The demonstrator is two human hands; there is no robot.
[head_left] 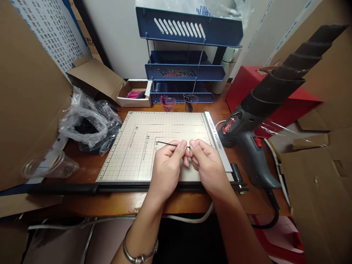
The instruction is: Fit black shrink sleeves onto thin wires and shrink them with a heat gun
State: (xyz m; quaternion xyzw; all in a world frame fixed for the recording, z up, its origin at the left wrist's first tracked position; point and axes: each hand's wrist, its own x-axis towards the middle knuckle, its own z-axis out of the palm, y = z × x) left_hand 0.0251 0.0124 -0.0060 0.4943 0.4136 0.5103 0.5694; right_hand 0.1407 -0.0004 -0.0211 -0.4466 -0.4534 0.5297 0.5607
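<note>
Above the middle of a paper cutter's gridded board [129, 146], both hands meet fingertip to fingertip. My left hand [167, 167] is closed, pinching a thin black strand [164, 143] that could be a wire or narrow tubing. One end sticks out to the left past the fingers. My right hand [207, 163] is also closed, its thumb and forefinger at the strand's other end. A short dark bit shows in the small gap between the hands; the rest is covered by fingers.
A heat gun [253, 121] stands at the right, nozzle up. Behind the board are two clear cups [168, 104] with thin strands, a blue tiered rack [184, 71] and a small box [134, 101]. At left are a plastic bag [82, 124], a cup [51, 163] and the cutter handle [63, 189].
</note>
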